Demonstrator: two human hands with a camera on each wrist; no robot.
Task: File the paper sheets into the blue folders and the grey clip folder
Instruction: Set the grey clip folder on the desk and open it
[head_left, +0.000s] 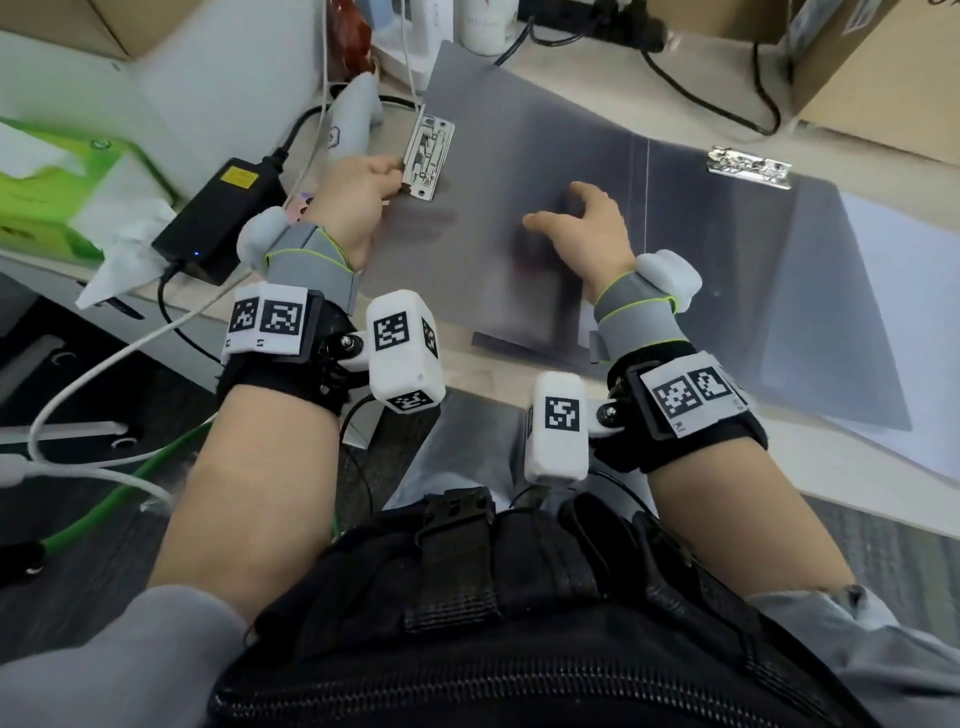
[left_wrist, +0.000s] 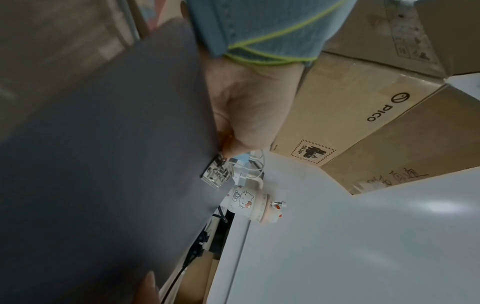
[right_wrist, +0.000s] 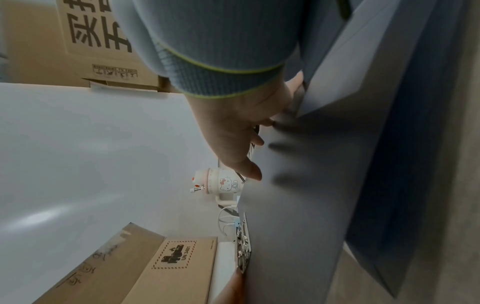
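Observation:
The grey clip folder (head_left: 519, 156) lies open across the desk. A metal clip (head_left: 428, 153) sits at the left edge of its left leaf, and a second metal clip (head_left: 750, 166) sits at the top of the right leaf. My left hand (head_left: 392, 176) pinches the near end of the left clip, seen close in the left wrist view (left_wrist: 215, 172). Over the middle of the left leaf, my right hand (head_left: 566, 208) has its fingers spread, the fingertips touching the folder (right_wrist: 298, 205). A blue folder (right_wrist: 376, 185) lies under the right side, and a white paper sheet (head_left: 909, 270) shows beneath.
A black power adapter (head_left: 223, 218), cables and a green tissue box (head_left: 57, 192) crowd the desk's left. Cardboard boxes (head_left: 857, 62) and a white cup (head_left: 485, 26) stand along the back. A Hello Kitty mug (left_wrist: 244, 202) stands behind the folder. The desk's front edge (head_left: 498, 369) runs just before my wrists.

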